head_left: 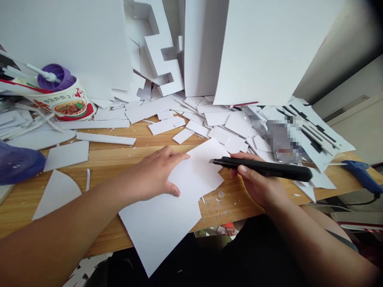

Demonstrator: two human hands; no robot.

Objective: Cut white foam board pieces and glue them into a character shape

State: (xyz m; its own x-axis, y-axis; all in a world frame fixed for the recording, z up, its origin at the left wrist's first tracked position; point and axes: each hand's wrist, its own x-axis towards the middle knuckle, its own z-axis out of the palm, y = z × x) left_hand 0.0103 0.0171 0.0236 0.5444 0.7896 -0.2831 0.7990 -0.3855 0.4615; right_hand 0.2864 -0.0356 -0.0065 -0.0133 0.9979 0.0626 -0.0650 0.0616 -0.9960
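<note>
A white foam board piece [167, 223] with a stepped right edge lies on the wooden table, one corner hanging past the front edge. My left hand [158, 171] rests on its upper part, thumb and fingers spread apart. To the right, my right hand [260, 181] grips a black utility knife [266, 167]. The knife's blade points left, over the board's right portion; whether the tip touches the board I cannot tell. Small white scraps [217, 199] are scattered beside the stepped edge.
Many white offcuts [215, 119] cover the back of the table [113, 151]. A paper noodle tub [68, 103] with tools stands at left, near a blue-purple object [20, 163]. Tall white boards [269, 48] rise behind. At far right is a blue glue gun [363, 175].
</note>
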